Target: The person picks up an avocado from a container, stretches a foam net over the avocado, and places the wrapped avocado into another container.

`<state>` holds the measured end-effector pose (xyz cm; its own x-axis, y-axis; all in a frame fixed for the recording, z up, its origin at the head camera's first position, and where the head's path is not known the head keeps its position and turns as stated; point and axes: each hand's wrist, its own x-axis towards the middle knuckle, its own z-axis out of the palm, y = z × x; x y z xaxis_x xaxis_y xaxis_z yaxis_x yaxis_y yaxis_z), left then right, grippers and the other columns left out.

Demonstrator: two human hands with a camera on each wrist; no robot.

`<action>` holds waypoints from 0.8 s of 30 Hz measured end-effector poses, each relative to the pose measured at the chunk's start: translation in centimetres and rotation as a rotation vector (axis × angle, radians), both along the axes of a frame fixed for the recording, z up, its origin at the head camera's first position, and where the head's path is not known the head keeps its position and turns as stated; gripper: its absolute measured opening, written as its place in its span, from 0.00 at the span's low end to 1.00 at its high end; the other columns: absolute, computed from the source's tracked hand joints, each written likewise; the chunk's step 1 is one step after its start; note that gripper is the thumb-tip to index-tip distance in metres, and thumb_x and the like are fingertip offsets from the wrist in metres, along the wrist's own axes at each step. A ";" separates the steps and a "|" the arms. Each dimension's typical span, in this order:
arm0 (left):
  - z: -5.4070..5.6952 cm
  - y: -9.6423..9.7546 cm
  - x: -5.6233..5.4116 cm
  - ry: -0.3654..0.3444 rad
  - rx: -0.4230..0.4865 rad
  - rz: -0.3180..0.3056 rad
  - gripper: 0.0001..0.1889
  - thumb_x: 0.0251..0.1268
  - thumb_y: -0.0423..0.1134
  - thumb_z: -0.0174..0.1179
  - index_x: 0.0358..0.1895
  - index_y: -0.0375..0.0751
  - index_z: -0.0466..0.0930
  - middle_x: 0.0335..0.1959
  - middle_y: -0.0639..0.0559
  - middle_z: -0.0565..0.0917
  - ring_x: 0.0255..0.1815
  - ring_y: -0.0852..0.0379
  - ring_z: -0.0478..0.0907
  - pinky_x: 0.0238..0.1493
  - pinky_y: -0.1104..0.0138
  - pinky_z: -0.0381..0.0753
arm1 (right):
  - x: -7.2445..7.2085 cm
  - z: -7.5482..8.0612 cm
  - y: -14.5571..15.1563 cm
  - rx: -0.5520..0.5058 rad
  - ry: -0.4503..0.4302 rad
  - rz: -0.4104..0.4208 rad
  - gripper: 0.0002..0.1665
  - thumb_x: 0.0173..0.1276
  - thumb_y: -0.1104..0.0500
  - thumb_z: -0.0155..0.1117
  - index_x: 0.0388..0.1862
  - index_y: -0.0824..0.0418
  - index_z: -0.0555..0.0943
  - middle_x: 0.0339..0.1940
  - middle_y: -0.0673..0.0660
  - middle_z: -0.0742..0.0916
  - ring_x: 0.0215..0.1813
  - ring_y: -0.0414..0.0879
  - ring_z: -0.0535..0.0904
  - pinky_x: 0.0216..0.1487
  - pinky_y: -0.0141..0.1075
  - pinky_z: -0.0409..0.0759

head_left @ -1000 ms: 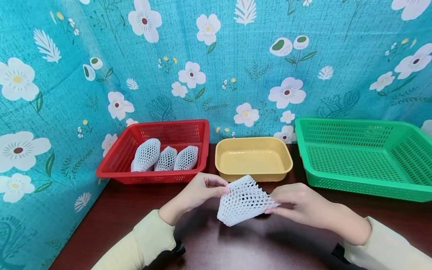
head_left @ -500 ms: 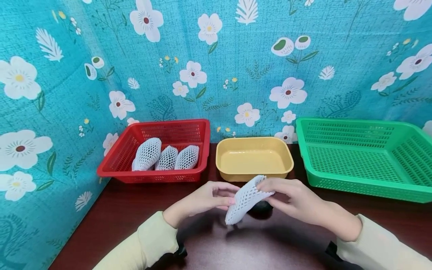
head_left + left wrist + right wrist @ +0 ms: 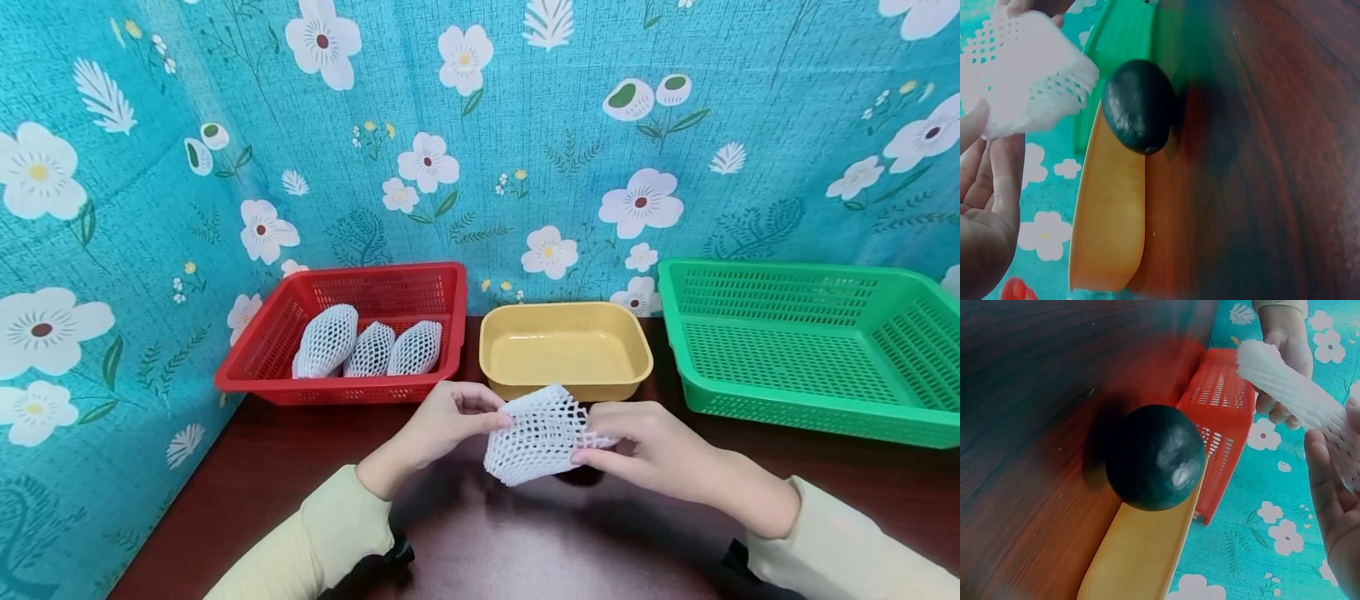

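Both hands hold a white foam fruit net (image 3: 534,435) above the table, in front of the yellow tray. My left hand (image 3: 442,421) pinches its left edge between thumb and fingers. At the right end, my right hand (image 3: 656,446) pinches the net's ragged edge, the fingertips partly hidden by the mesh. The net looks flattened, with nothing seen inside it. Below and behind it on the table lies a smooth, dark green oval fruit (image 3: 1139,106), mostly hidden in the head view and whole in both wrist views; neither hand touches it.
At the left stands a red basket (image 3: 330,387) with several white net-covered pieces (image 3: 326,340). The yellow tray (image 3: 566,389) sits in the middle, a green basket (image 3: 810,408) at the right. A blue floral cloth (image 3: 480,150) hangs behind them.
The net swung edge-on and to the right half a second ago, then turned broad side back to view. The right hand has shifted its pinch along the net's end. Baskets and tray have stayed put.
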<state>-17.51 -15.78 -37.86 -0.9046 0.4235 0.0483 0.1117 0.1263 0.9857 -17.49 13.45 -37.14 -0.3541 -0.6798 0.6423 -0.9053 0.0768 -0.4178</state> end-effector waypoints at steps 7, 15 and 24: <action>-0.4 -0.6 -0.3 -0.006 -0.052 0.014 0.11 0.65 0.33 0.70 0.47 0.30 0.88 0.38 0.46 0.89 0.38 0.55 0.85 0.48 0.59 0.86 | 0.5 -0.2 0.6 0.084 -0.091 -0.002 0.14 0.71 0.53 0.72 0.27 0.48 0.77 0.27 0.39 0.75 0.29 0.30 0.71 0.29 0.20 0.73; 0.3 -0.2 -0.4 -0.019 -0.042 -0.128 0.16 0.70 0.35 0.66 0.56 0.31 0.83 0.48 0.44 0.87 0.46 0.52 0.84 0.53 0.56 0.85 | -0.1 0.4 -0.3 0.044 -0.046 0.033 0.05 0.73 0.57 0.70 0.45 0.53 0.84 0.39 0.46 0.86 0.36 0.37 0.79 0.32 0.21 0.77; 0.0 0.9 0.3 -0.023 0.066 -0.269 0.26 0.71 0.35 0.64 0.70 0.32 0.72 0.60 0.42 0.81 0.55 0.52 0.82 0.54 0.60 0.83 | -0.1 0.4 -1.1 0.010 0.039 0.064 0.09 0.78 0.57 0.56 0.47 0.58 0.82 0.50 0.52 0.84 0.46 0.41 0.78 0.38 0.23 0.78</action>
